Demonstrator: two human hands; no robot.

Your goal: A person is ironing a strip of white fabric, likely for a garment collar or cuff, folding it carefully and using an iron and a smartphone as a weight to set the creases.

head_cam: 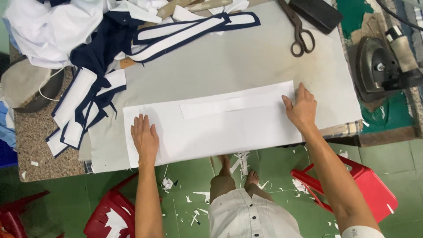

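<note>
Smoothing a white fabric panel [211, 132] flat at the frame's centre.
Left hand [144, 137] and right hand [302, 108] pressed its ends onto the desk [246, 61], fingers flat, gripping nothing; a narrower strip [233, 103] probably needed aligning next.

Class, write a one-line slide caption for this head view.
Both hands, left hand and right hand, press flat a white fabric panel on a grey worktable.

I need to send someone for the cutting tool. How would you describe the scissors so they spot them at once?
Start at the grey padded table and go to its far right corner, beyond the right hand. The scissors lie there shut beside a black block, the only dark metal thing with two loop handles.
</note>
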